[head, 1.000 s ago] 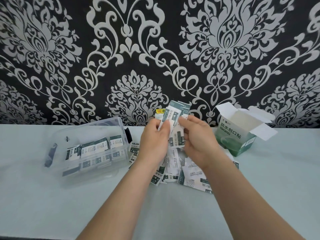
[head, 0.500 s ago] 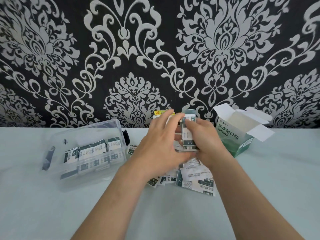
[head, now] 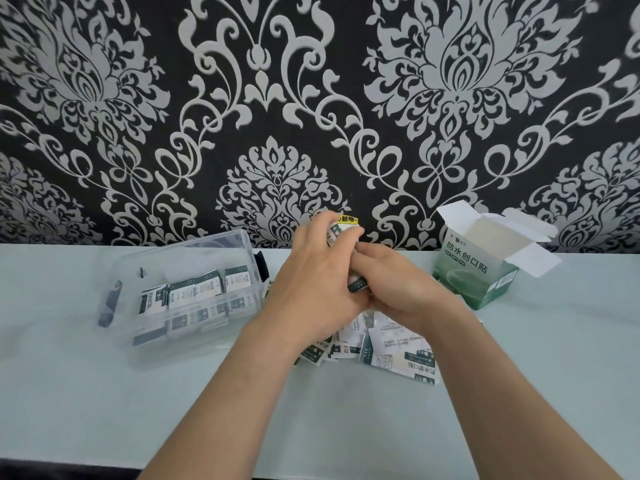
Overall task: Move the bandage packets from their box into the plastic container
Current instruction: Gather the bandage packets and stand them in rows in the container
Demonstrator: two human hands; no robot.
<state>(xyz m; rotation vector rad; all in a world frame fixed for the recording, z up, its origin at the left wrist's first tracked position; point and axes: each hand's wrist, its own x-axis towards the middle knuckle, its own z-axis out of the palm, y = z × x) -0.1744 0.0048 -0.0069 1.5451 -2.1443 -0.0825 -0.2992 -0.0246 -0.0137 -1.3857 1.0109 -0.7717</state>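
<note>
L hand (head: pixel 318 282) now wrapped over packet stack (head: pixel 335 234); R hand (head: pixel 398 285) grips stack's lower end.

Head-worn, close, downward onto table (head: pixel 104 410).

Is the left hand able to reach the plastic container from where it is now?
Probably yes. The plastic container sits close beside the left hand, on its left, with nothing tall between. The hand holds bandage packets together with the right hand, though.
</note>
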